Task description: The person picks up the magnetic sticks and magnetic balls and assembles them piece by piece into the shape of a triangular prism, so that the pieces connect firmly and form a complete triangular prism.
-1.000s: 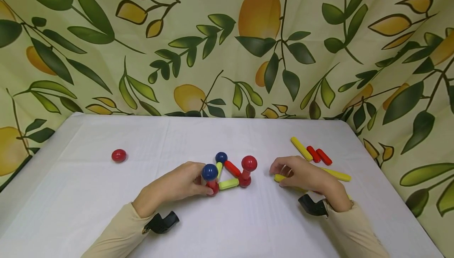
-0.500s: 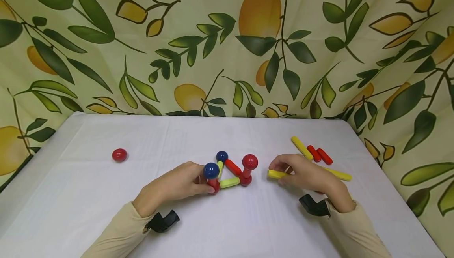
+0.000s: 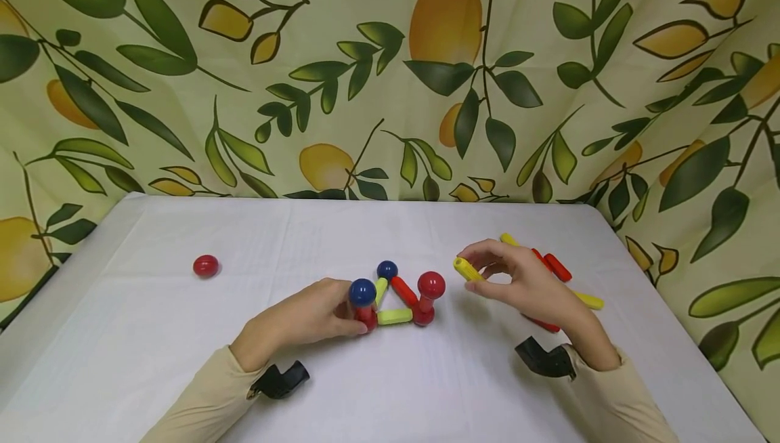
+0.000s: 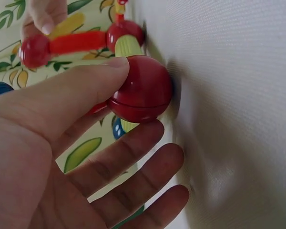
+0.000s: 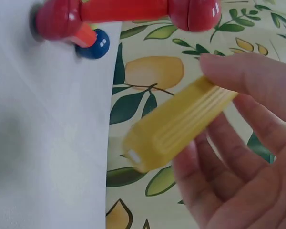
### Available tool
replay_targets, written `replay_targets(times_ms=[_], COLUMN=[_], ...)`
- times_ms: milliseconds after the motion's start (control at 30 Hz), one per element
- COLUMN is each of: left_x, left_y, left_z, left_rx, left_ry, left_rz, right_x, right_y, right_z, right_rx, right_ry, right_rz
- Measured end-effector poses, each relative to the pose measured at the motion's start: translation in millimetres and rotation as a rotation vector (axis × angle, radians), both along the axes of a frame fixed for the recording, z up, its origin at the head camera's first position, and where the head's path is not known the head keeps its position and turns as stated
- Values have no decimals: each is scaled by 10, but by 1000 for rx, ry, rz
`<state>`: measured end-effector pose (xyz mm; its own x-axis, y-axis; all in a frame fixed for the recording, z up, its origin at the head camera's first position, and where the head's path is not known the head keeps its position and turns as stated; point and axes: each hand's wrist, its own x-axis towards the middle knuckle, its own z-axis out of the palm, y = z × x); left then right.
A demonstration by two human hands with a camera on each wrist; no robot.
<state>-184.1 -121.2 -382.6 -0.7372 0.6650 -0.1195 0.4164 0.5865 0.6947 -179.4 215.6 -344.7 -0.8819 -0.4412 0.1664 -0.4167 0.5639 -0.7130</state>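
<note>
A ball-and-stick frame stands mid-table: a triangle of light green sticks (image 3: pixel 395 316) and a red stick (image 3: pixel 403 290) joined at balls, with a blue ball (image 3: pixel 386 269) at the rear corner. Two short posts rise from the front corners, one topped by a blue ball (image 3: pixel 362 292), the other by a red ball (image 3: pixel 431 284). My left hand (image 3: pixel 307 318) holds the front-left red corner ball (image 4: pixel 145 90), thumb on its side. To the right of the frame, my right hand (image 3: pixel 524 280) pinches a yellow stick (image 5: pixel 181 124) in the air, its end pointing toward the frame.
A lone red ball (image 3: pixel 206 266) lies on the left of the white-covered table (image 3: pixel 146 334). Loose red sticks (image 3: pixel 557 267) and yellow sticks (image 3: pixel 589 300) lie behind and under the right hand. A leaf-and-fruit patterned curtain (image 3: pixel 365 104) hangs behind the table.
My right hand has lifted the yellow stick off the table and swung its near end up and back. The frame has turned slightly while my left hand keeps hold of its corner.
</note>
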Motion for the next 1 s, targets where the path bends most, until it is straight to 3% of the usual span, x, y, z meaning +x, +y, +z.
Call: replay_targets(times_ms=[233, 500, 700, 1000], left_x=[-2, -3, -5, -33], left_y=[-12, -9, -50, -55], left_z=[2, 37, 98, 88], left_rx=[5, -1, 41, 55], left_ry=[-7, -2, -5, -12], left_rz=[-11, -8, 13, -7], right_x=[64, 112, 87, 57], right_y=[-137, -293, -439, -675], right_z=[46, 87, 121, 148], right_rx=[-116, -227, -234, -250], right_ry=[78, 196, 194, 160], right_rz=[-107, -126, -140, -65])
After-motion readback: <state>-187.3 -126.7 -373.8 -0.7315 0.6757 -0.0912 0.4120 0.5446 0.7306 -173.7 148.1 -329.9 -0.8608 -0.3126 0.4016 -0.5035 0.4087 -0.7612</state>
